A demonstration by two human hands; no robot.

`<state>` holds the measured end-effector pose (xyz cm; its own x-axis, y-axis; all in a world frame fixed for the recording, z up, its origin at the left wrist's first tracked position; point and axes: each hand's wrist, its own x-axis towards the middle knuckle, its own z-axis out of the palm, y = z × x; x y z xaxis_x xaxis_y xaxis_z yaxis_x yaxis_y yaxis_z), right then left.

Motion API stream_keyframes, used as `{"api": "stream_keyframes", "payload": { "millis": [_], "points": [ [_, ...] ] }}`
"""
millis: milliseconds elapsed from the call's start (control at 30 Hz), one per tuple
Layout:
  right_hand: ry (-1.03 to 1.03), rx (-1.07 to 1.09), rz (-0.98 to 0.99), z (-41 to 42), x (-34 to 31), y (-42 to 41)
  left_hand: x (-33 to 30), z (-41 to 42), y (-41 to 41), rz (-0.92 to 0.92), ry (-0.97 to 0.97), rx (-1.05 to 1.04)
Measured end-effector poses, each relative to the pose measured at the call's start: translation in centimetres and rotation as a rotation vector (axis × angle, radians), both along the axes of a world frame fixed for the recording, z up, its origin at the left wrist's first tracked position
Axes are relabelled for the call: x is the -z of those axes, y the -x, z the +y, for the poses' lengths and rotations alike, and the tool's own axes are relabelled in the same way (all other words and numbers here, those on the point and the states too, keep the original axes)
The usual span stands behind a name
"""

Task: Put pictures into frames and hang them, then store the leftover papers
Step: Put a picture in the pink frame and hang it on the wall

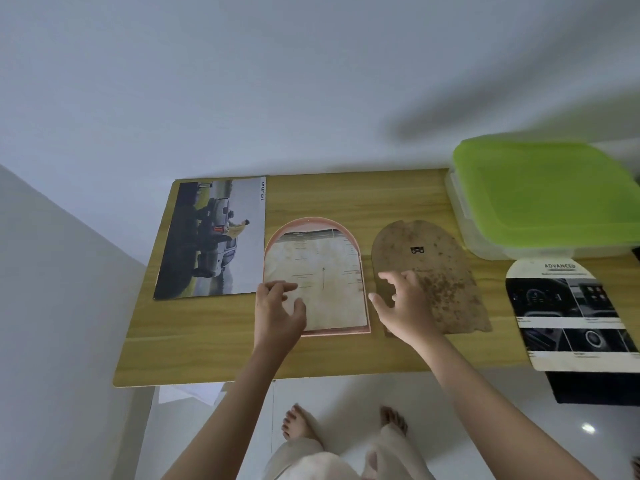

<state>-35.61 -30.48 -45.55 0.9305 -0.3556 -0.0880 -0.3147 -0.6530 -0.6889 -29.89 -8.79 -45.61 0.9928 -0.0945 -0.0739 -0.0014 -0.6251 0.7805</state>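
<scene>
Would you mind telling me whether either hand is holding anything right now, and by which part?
Nothing is held. The left hand hovers over the pink arched frame; the right hand over the brown arched backing board.

Both arms are bare from the lower frame edge up to the hands, with no sleeves, watch or rings visible on the left hand (277, 315) or the right hand (403, 308). The person wears loose, light beige trousers (311, 462). The feet (298, 422) are bare.

Bare wooden table (194, 344) along the near edge below the arched frame (317, 277); crowded beside it (brochure (211, 237) left, brown backing board (429, 275) right), green-lidded box (540, 195) further right.
</scene>
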Motion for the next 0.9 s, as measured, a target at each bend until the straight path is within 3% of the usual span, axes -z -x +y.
{"api": "stream_keyframes", "payload": {
  "millis": [300,567,900],
  "points": [
    [0.129,0.143,0.090,-10.0,0.9,5.1,-1.0,-12.3,5.1,0.234,0.156,0.087],
    [0.146,0.002,0.264,-13.5,2.0,6.0,0.0,-16.8,6.7,0.303,-0.079,-0.014],
    [-0.119,0.103,0.249,-14.8,0.6,5.2,-0.4,-16.1,6.3,0.313,-0.030,-0.057]
  ]
}}
